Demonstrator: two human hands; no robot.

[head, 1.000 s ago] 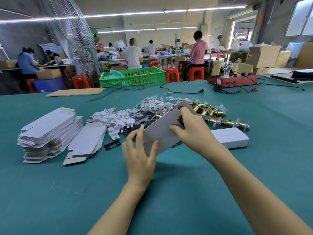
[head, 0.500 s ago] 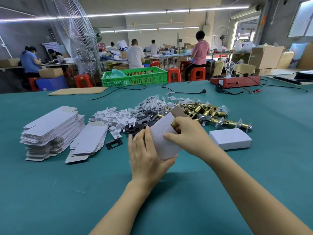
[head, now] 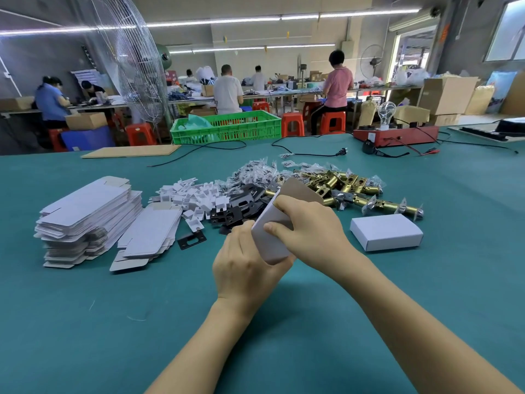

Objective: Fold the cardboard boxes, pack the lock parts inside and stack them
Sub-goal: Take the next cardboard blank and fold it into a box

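Both hands hold a half-folded white cardboard box (head: pixel 272 234) above the teal felt desk (head: pixel 426 294): left grip (head: pixel 244 268) cupping its lower end, right grip (head: pixel 309 231) pinching its smooth side, before shiny brass latches (head: pixel 341 186).

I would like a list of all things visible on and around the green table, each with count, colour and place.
flat box blanks: two stacks, white, table left
plastic inserts: pile, white, left of centre
strike plates: pile, black, centre
screw bags: pile, clear, behind the plates
brass latches: pile, gold, right of centre
finished box: one, white, closed, table right
crate: one, green, far edge
test unit: one, red, far right
workers: several, background benches
box being folded: one, white, in both hands
left hand: grips its lower end
right hand: grips its upper part
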